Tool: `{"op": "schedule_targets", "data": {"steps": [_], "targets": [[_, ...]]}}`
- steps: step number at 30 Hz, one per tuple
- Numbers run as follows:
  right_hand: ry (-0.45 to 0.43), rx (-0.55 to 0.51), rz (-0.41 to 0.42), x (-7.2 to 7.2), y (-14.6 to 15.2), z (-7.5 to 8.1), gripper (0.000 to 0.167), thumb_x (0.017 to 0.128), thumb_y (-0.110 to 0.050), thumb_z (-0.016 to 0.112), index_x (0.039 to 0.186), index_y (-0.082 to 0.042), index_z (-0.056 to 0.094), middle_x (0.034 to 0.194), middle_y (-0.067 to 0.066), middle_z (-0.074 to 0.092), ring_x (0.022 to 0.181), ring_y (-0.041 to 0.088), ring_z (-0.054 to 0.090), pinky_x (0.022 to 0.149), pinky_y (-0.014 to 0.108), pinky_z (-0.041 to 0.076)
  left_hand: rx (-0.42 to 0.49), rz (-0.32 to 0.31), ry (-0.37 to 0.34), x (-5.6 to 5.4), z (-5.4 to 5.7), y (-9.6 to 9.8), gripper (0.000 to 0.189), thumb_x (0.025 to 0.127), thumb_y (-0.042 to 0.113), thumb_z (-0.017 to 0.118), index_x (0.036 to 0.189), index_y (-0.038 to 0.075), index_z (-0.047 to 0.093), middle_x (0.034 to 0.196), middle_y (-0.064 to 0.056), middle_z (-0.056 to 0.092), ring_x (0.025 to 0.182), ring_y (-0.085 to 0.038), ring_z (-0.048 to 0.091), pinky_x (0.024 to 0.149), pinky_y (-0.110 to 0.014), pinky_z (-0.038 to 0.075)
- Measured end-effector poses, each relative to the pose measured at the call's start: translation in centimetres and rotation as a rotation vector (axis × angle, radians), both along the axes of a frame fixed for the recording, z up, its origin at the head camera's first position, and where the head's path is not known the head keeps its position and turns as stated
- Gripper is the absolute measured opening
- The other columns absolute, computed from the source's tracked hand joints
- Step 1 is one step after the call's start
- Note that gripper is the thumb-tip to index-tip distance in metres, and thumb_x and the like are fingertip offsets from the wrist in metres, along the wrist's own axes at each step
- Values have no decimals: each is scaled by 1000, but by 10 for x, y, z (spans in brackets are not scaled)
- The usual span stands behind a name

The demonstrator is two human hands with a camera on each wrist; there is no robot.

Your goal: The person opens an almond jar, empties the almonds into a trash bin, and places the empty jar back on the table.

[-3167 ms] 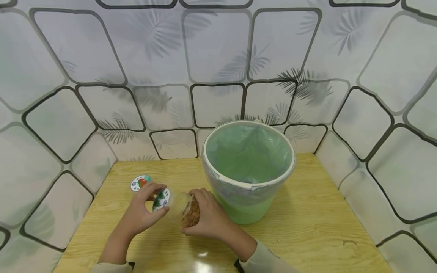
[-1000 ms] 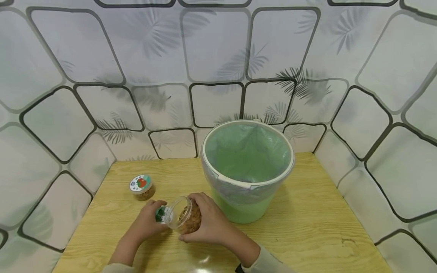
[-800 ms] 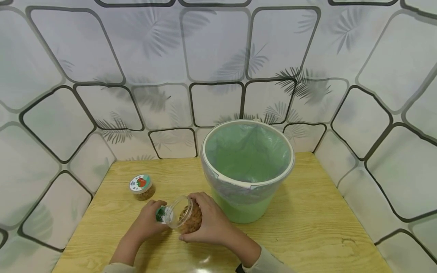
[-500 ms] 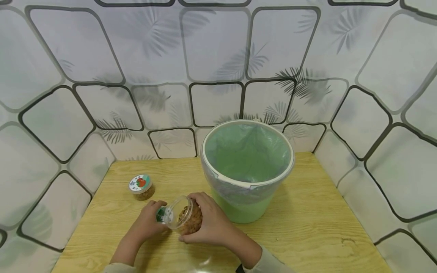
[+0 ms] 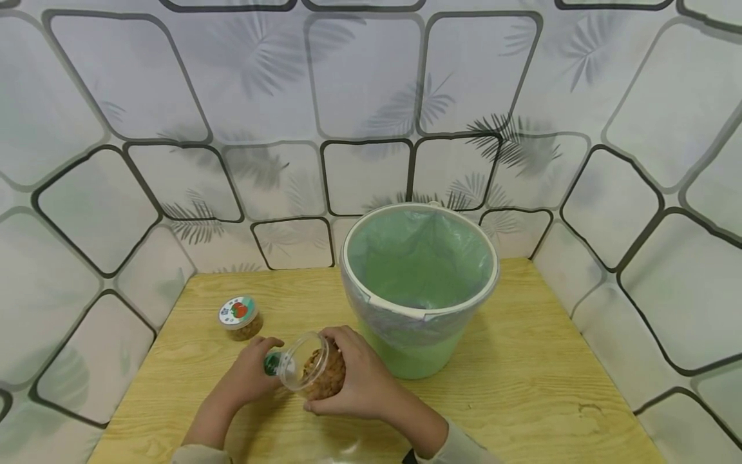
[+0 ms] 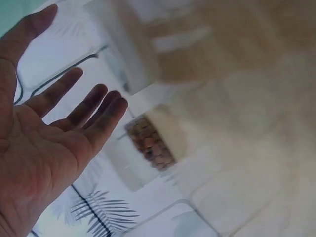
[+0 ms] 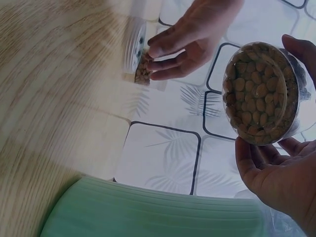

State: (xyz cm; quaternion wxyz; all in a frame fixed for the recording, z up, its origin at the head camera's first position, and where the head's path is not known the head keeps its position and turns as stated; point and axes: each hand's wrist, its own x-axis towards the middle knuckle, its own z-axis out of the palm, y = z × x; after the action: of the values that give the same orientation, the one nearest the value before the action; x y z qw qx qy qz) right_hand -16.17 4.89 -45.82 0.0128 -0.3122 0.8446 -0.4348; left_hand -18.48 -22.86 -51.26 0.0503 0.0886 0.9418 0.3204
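Observation:
In the head view, my right hand grips a tilted clear plastic jar of small brown, nut-like pieces. Its uncovered mouth faces left, and the packed pieces show through the jar in the right wrist view. Beside that mouth is my left hand, its fingers spread and relaxed in the left wrist view, with nothing in the palm. Between its thumb and fingers shows a white lid with a green picture, partly hidden by the hand and jar. Whether the left fingertips touch this lid is unclear.
A second jar with a tomato-printed lid stands at the left of the wooden table. Right of the hands rises a large green bin lined with a thin bag. Patterned walls enclose the table.
Earlier my left hand held the green-pictured lid up beside the jar; hand and lid are now lower. The tomato-lidded jar has come into full view. During the last second, little has moved.

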Motion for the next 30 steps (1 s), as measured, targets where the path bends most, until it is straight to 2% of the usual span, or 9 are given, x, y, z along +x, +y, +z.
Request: {"op": "schedule_targets", "data": {"steps": [4, 11, 19, 25, 30], "targets": [[-3, -12, 11, 2, 2, 2, 95, 75, -53, 95, 150, -23, 46, 139, -7, 55, 123, 9, 58, 102, 37, 58, 42, -16, 12, -1, 13, 1, 72, 87, 37, 90, 142, 1, 61, 138, -23, 57, 130, -47, 57, 101, -65, 54], [12, -28, 12, 5, 9, 2, 95, 74, -52, 96, 150, -24, 46, 138, -8, 55, 122, 8, 58, 101, 35, 58, 77, -40, 106, -6, 26, 8, 70, 91, 49, 84, 143, 7, 62, 140, -17, 58, 130, -41, 56, 103, -61, 53], [2, -78, 14, 10, 14, 2, 94, 75, -51, 96, 150, -23, 46, 138, -9, 55, 121, 8, 60, 100, 34, 59, 122, -76, 219, -7, 39, 22, 66, 94, 38, 84, 148, 9, 59, 142, -15, 60, 130, -38, 58, 105, -62, 52], [25, -123, 3, 12, 16, 2, 92, 73, -49, 97, 147, -26, 48, 134, -10, 56, 117, 7, 60, 97, 32, 59, 194, -95, 262, -9, 50, 34, 71, 91, 38, 86, 150, 13, 56, 144, -11, 60, 134, -37, 57, 107, -63, 50], [37, -127, 2, 15, 19, 6, 89, 75, -49, 97, 146, -30, 46, 133, -10, 56, 115, 7, 60, 94, 30, 59, 217, -102, 331, -13, 59, 44, 62, 94, 39, 83, 146, 15, 60, 144, -8, 63, 133, -33, 60, 106, -60, 52]]}}
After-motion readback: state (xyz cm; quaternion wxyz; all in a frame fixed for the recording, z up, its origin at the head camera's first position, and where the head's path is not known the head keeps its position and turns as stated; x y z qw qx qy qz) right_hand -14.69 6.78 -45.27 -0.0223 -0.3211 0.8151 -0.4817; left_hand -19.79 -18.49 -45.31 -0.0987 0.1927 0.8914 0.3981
